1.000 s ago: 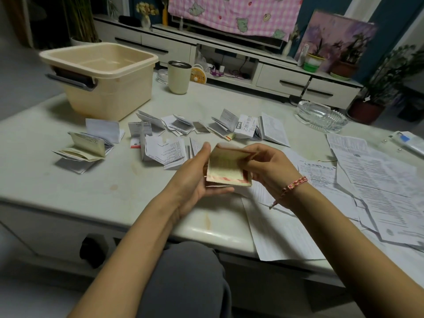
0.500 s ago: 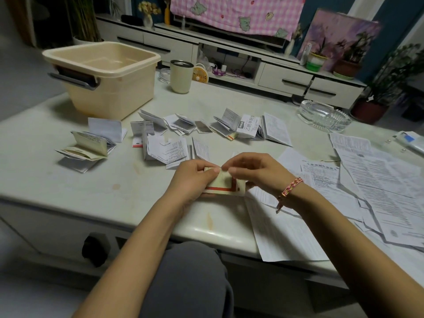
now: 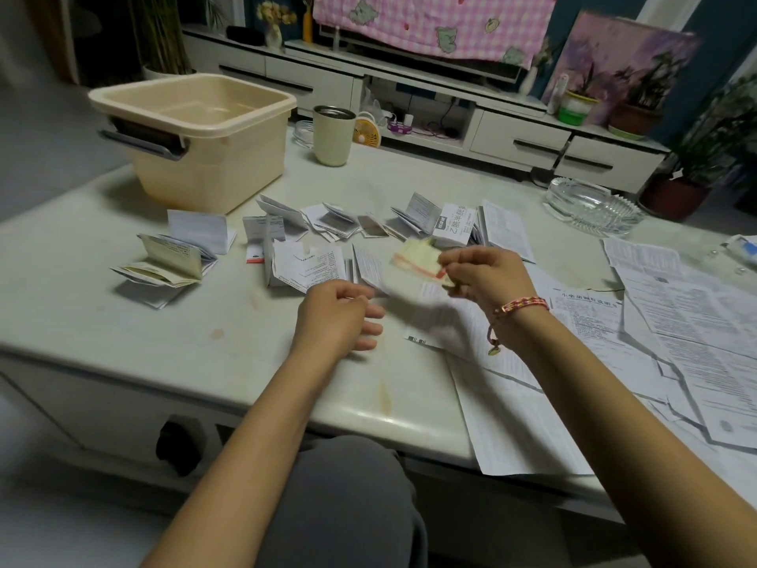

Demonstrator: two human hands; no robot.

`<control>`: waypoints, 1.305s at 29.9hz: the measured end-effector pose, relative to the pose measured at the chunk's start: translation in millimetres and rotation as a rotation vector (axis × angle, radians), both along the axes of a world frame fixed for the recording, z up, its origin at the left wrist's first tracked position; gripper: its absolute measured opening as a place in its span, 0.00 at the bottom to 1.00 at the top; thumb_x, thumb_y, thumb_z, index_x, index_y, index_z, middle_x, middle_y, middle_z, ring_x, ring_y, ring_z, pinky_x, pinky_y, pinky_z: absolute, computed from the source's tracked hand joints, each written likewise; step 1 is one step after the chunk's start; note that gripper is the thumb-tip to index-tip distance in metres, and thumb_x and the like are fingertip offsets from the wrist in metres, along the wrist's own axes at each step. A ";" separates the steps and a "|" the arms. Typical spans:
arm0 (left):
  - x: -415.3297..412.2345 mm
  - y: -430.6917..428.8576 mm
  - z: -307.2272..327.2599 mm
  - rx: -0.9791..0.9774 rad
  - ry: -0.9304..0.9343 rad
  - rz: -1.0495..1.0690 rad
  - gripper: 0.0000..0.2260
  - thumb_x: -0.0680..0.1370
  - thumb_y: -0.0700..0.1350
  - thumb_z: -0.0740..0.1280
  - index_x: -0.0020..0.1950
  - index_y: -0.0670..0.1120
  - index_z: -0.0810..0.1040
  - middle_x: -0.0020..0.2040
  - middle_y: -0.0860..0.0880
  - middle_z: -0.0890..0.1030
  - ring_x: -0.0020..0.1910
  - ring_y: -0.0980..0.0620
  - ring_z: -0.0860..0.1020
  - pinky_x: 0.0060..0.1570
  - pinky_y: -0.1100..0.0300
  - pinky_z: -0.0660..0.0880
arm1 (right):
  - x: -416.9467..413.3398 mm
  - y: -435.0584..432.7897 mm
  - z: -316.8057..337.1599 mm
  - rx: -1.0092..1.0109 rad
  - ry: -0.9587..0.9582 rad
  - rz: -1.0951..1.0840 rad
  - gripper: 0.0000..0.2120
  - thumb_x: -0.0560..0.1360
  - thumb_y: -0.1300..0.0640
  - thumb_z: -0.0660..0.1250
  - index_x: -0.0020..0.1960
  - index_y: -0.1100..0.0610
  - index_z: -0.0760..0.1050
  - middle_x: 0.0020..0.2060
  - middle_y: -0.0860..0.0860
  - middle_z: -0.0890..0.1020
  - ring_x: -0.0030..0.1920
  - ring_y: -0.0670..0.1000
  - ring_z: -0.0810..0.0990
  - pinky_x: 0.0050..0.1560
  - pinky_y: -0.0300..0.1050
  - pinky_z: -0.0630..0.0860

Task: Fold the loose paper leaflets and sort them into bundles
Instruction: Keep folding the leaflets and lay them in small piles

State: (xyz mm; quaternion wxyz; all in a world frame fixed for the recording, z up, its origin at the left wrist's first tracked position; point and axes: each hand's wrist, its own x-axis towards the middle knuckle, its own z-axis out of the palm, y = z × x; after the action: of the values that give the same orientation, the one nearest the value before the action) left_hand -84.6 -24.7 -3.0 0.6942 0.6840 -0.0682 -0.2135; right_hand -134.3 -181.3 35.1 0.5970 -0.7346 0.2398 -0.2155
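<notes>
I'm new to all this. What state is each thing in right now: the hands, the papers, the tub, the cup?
yellow leaflet: folded, held up, motion-blurred.
right hand: pinches the yellow leaflet.
left hand: loosely curled, holds nothing.
folded leaflets: lying in small bundles.
large sheets: unfolded, spread flat, overlapping.
tub: upright, no lid on.
cup: upright.

Beige tub (image 3: 213, 157), pink checked cloth (image 3: 434, 22), yellowish red-edged leaflet (image 3: 413, 258).
</notes>
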 end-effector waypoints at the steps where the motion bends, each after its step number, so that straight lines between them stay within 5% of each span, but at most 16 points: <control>1: 0.4 -0.3 0.0 0.009 0.003 0.002 0.10 0.79 0.35 0.57 0.43 0.45 0.75 0.37 0.46 0.80 0.29 0.53 0.76 0.25 0.65 0.74 | 3.0 1.5 1.8 0.057 -0.040 -0.012 0.12 0.72 0.77 0.59 0.47 0.66 0.77 0.36 0.57 0.77 0.34 0.50 0.76 0.32 0.34 0.78; 5: -2.9 -4.9 1.0 0.023 0.003 -0.027 0.10 0.79 0.34 0.55 0.45 0.43 0.74 0.36 0.46 0.79 0.28 0.53 0.75 0.24 0.67 0.72 | 17.0 14.1 -3.1 0.029 -0.024 0.017 0.16 0.71 0.76 0.60 0.57 0.67 0.76 0.43 0.57 0.78 0.38 0.50 0.76 0.38 0.36 0.78; 12: 3.1 -5.7 -3.0 0.071 -0.009 -0.037 0.11 0.79 0.34 0.57 0.41 0.45 0.74 0.33 0.48 0.75 0.28 0.54 0.72 0.25 0.66 0.73 | 39.4 41.3 -45.2 -0.743 0.380 0.194 0.14 0.75 0.60 0.63 0.58 0.62 0.78 0.58 0.59 0.77 0.59 0.59 0.72 0.60 0.46 0.68; 16: 7.3 -4.7 -7.9 0.117 -0.016 -0.033 0.07 0.79 0.37 0.59 0.49 0.41 0.76 0.34 0.46 0.75 0.29 0.52 0.73 0.27 0.65 0.76 | 42.2 43.1 -46.1 -0.971 0.431 0.249 0.14 0.78 0.57 0.58 0.60 0.57 0.78 0.62 0.57 0.71 0.63 0.58 0.64 0.61 0.45 0.61; 20: 9.8 -5.8 -10.1 0.143 -0.033 -0.041 0.08 0.79 0.37 0.59 0.54 0.39 0.76 0.33 0.46 0.75 0.28 0.52 0.74 0.32 0.62 0.78 | 44.3 42.6 -50.0 -0.975 0.446 0.262 0.15 0.79 0.55 0.58 0.62 0.53 0.76 0.66 0.56 0.67 0.66 0.57 0.61 0.63 0.45 0.60; 24: 5.7 -5.0 -3.8 0.087 -0.004 -0.059 0.06 0.80 0.36 0.58 0.51 0.39 0.74 0.34 0.46 0.74 0.28 0.52 0.71 0.25 0.67 0.73 | 43.0 38.2 -46.5 -0.848 0.370 0.259 0.18 0.78 0.59 0.59 0.66 0.50 0.73 0.67 0.56 0.67 0.67 0.57 0.60 0.65 0.43 0.57; 29: -0.4 -4.1 3.7 0.022 0.027 -0.063 0.05 0.81 0.36 0.57 0.51 0.40 0.72 0.36 0.44 0.75 0.29 0.51 0.70 0.22 0.68 0.68 | 31.5 16.3 -27.3 -0.728 0.187 0.146 0.17 0.74 0.67 0.60 0.60 0.56 0.77 0.59 0.56 0.77 0.58 0.53 0.73 0.58 0.40 0.66; 32: -1.3 -2.5 3.4 0.046 -0.010 -0.069 0.05 0.80 0.37 0.58 0.51 0.41 0.74 0.37 0.46 0.77 0.30 0.52 0.73 0.25 0.67 0.72 | 19.5 -3.7 -21.7 -0.638 0.203 0.101 0.16 0.73 0.67 0.62 0.57 0.56 0.78 0.57 0.54 0.79 0.49 0.49 0.75 0.52 0.37 0.70; 35: -3.8 -2.2 4.9 0.057 -0.049 -0.108 0.05 0.79 0.37 0.61 0.51 0.42 0.75 0.39 0.47 0.79 0.31 0.53 0.75 0.28 0.65 0.74 | 2.3 -22.4 -14.8 -0.590 0.236 0.087 0.16 0.72 0.67 0.64 0.58 0.57 0.78 0.55 0.55 0.80 0.51 0.51 0.78 0.57 0.45 0.74; 39: -10.6 -2.9 9.0 0.030 -0.085 -0.208 0.04 0.78 0.39 0.64 0.50 0.45 0.77 0.48 0.45 0.81 0.37 0.53 0.79 0.38 0.62 0.76 | -24.5 -36.4 -4.1 -0.538 0.290 0.149 0.17 0.72 0.63 0.69 0.61 0.58 0.75 0.56 0.56 0.79 0.53 0.50 0.76 0.54 0.39 0.71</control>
State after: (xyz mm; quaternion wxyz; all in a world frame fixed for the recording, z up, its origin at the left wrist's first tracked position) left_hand -95.2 -27.6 6.1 0.6544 0.6920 -0.1652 -0.2562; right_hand -158.8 -217.7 31.1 0.3548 -0.9048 0.2024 -0.1200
